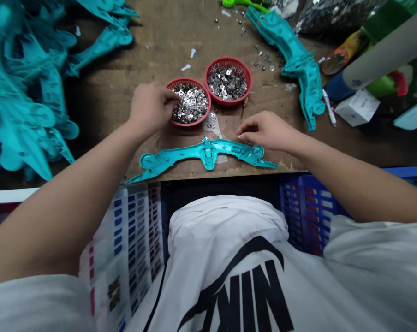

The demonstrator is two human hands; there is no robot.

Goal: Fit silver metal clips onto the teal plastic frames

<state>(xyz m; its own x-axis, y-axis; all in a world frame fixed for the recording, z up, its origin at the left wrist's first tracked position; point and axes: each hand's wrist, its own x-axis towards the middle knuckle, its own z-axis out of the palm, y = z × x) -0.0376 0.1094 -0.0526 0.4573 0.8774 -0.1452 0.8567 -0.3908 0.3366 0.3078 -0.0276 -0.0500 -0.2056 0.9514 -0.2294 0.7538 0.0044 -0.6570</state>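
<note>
A teal plastic part (208,152), shaped like a wide bow with a round disc near each end, lies along the table's front edge. My left hand (153,108) reaches over the rim of a red basket (208,112), its thumb and forefinger closed at the small shiny metal pieces (193,103) inside. What its fingertips hold is too small to make out. Above the teal part's right half, my right hand (267,130) pinches a tiny bright metal piece (241,136). A second red basket (228,102), also filled with metal pieces, stands just behind to the right.
Many teal parts (25,92) are heaped at the left. Another teal part (294,64) lies at the back right, near a white pen (329,108), a small white box (358,108) and a pale tube (384,50). Below the table edge are white (135,230) and blue (308,207) crates.
</note>
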